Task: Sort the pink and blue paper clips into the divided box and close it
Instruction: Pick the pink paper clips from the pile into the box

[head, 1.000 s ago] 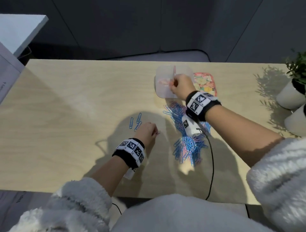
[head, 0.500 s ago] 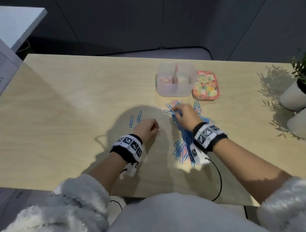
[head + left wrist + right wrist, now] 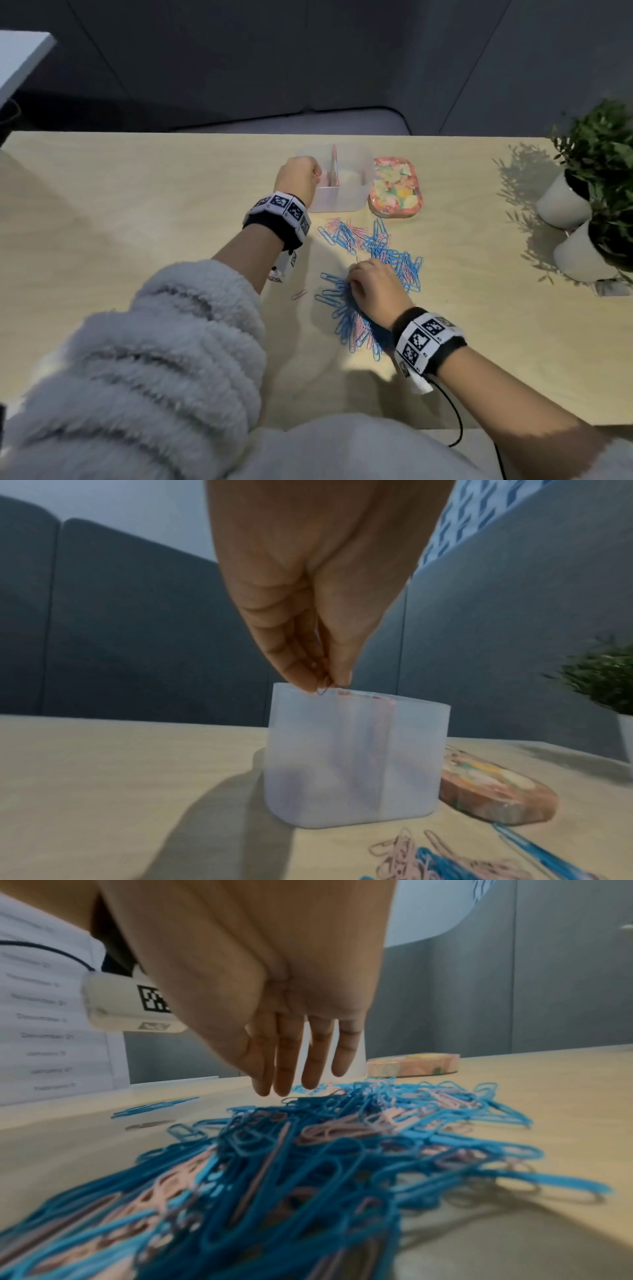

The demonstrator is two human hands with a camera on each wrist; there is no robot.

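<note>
**Left hand pinching a clip over the box's left compartment**

The left hand [image 3: 308,593] is pinching one paper clip [image 3: 322,690] directly above the left-hand compartment of the divided box [image 3: 337,192], just left of its pink divider [image 3: 333,164]. The right hand [image 3: 376,291], fingers straight, is touching the mixed clip pile [image 3: 308,1164], which is lying beneath it. One box, one floral lid [image 3: 394,186] right of it; one stray pink clip [image 3: 299,294] lying below the left wrist; pile uncountable.
</note>
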